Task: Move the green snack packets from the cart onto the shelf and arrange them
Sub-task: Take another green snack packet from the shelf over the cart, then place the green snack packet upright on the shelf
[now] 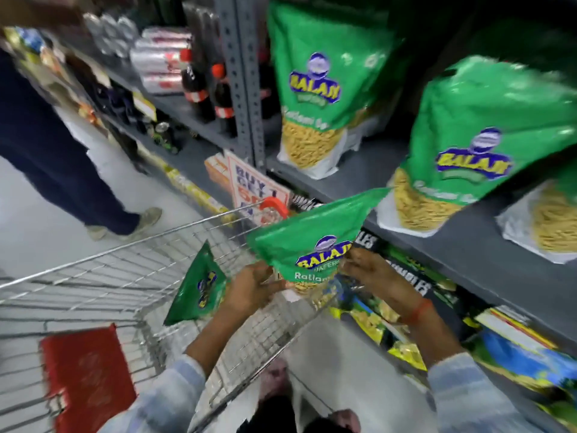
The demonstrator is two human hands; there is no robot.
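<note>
1. Green snack packet (315, 242) sits between both hands above the wire cart (131, 276).
2. Left hand (253, 289) and right hand (371, 273) each have their grip closed on its lower edge.
3. Another green packet (199, 285) lies in the cart; more packets (487, 142) stand on the grey shelf (462, 245).

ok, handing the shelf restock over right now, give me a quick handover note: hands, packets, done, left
Left hand and right hand: both grip the lower part of one green packet, held in the air above the cart's right edge, below the shelf.
On the shelf: three green packets visible, one upright at the left, one tilted in the middle, one partly cut off at the right edge.
In the cart: one more green packet propped against the wire side.
Done: those three shelved.
Left: place the held packet, fetch the one in the cart, straighten the row.
</note>
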